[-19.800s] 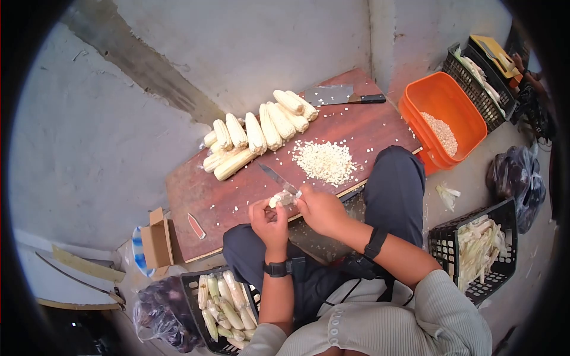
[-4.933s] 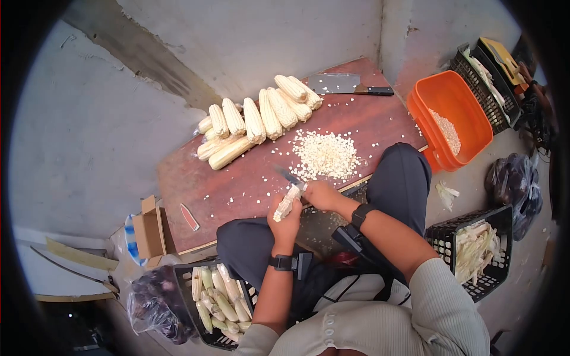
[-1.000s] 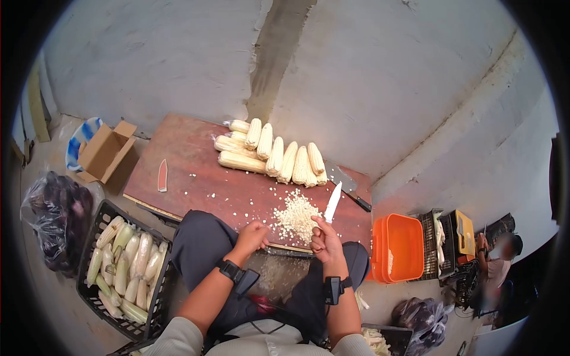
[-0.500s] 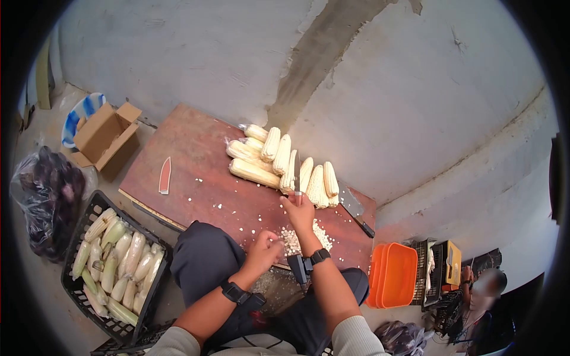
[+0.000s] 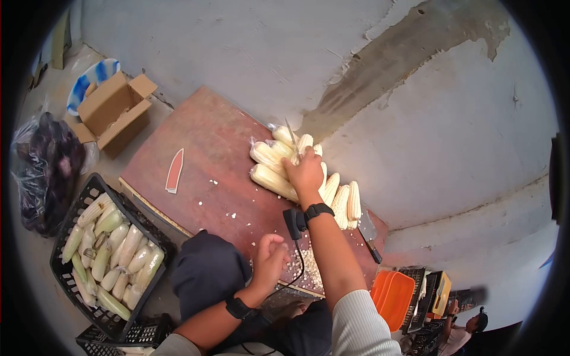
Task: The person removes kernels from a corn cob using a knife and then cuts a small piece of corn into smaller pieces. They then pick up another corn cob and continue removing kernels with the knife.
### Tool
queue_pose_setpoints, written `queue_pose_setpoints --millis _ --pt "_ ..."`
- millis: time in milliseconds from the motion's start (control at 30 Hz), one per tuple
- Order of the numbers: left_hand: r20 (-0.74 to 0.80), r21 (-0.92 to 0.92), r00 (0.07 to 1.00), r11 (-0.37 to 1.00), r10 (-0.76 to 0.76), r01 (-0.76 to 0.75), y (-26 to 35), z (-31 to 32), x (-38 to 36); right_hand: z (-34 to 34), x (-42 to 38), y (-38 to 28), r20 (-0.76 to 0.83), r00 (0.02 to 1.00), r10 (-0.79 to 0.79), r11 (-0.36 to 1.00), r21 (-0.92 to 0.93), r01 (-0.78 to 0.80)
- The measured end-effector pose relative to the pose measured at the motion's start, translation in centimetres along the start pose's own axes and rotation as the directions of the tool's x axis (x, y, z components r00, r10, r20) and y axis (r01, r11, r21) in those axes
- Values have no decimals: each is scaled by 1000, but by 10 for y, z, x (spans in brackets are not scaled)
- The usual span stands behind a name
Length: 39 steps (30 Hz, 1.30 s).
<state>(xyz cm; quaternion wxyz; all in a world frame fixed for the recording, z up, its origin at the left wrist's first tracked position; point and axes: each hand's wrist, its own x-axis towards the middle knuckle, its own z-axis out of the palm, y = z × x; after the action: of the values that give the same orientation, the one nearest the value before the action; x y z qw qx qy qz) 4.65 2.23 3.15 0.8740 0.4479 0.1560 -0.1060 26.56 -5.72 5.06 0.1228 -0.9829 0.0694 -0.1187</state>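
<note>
My right hand is over the corn pile with its fingers closed on a knife; the thin blade points up and away, and the handle is hidden. Under and around it lie husked pale ears of corn, some in clear wrap. More bare ears lean to the right of that hand. My left hand hovers at the table's near edge, fingers loosely curled and apart, nothing visible in them. Beside it, loose corn kernels are heaped on the reddish table.
A cleaver lies at the table's right end, a red knife-shaped piece at the left. On the floor are a black crate of wrapped corn, a cardboard box, and orange bins. Another person is at far right.
My right hand has moved forward with the knife, from above the kernels onto the corn pile. My left hand's fingers have loosened and lifted slightly. The whole view has shifted and turned.
</note>
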Motion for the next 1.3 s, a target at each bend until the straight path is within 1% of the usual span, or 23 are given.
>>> queue_pose_setpoints --millis 67,100,200,233,367,400,433,467,500,567,600,633,667,700,733,800,933,967,1067,1100,1167,1233,1300 --pt "-17 -19 1000 1000 13 -14 0 2 1 4 -2 4 -17 1000 0 1000 7 1" --pt "-14 -13 1000 1000 5 -5 1 2 1 5 -3 6 -56 998 16 999 43 -13" --pt "-24 11 1000 1000 6 -6 8 2 3 4 -18 13 -86 996 2 958 285 23" --pt "-45 18 999 1000 6 -5 9 2 3 4 -28 12 -103 995 6 949 314 27" --pt "-65 -19 998 1000 9 -10 2 0 6 12 -66 31 -229 967 109 849 527 29" --pt "-78 -5 997 1000 22 -23 2 0 6 4 -78 39 -78 981 180 689 722 -69" --pt "-88 8 996 999 33 -32 2 1 7 -8 -92 47 84 974 212 485 856 -179" --pt "-96 19 994 999 43 -41 -2 1 7 -22 -107 55 242 949 204 251 924 -290" --pt "-74 75 995 996 63 -57 -15 -6 14 -42 -128 58 305 933 190 193 920 -340" --pt "-17 30 999 999 34 -33 -1 4 8 -68 -174 70 389 911 135 24 918 -395" --pt "4 13 1000 1000 12 -12 4 7 4 -78 -197 75 437 889 135 -35 899 -436" --pt "94 -37 995 998 -39 42 3 6 2 -78 -217 84 453 882 130 -49 891 -451" --pt "154 -38 984 994 -92 99 0 6 -1 -76 -236 91 470 874 121 -69 883 -465" --pt "212 -30 966 987 -146 156 -4 5 -2 -70 -253 103 449 889 86 4 892 -451" --pt "266 -18 942 976 -204 216 -9 4 -4 -71 -264 105 445 890 103 -25 895 -445" --pt "302 -42 926 968 -225 248 -20 2 -10 -77 -284 106 448 882 144 -87 894 -440" --pt "307 -25 909 952 -282 304 -23 -2 -15 -72 -309 124 493 863 106 -287 847 -448" --pt "302 -26 906 947 -297 320 -23 -2 -13 -72 -314 126 499 853 152 -239 856 -459" --pt "281 -82 932 962 -228 260 -24 -6 -10 -80 -318 129 466 857 221 -140 885 -445" --pt "274 -63 937 968 -216 242 -21 -4 -12 -80 -320 132 463 850 251 -137 886 -442" --pt "274 -39 936 969 -223 242 -24 -5 -14 -77 -324 136 491 829 269 -185 871 -456" --pt "262 -9 935 968 -239 250 -27 -4 -14 -69 -328 135 496 828 262 -221 866 -449" --pt "234 16 934 962 -269 273 -33 -3 -18 -60 -329 130 483 842 240 -123 876 -467"
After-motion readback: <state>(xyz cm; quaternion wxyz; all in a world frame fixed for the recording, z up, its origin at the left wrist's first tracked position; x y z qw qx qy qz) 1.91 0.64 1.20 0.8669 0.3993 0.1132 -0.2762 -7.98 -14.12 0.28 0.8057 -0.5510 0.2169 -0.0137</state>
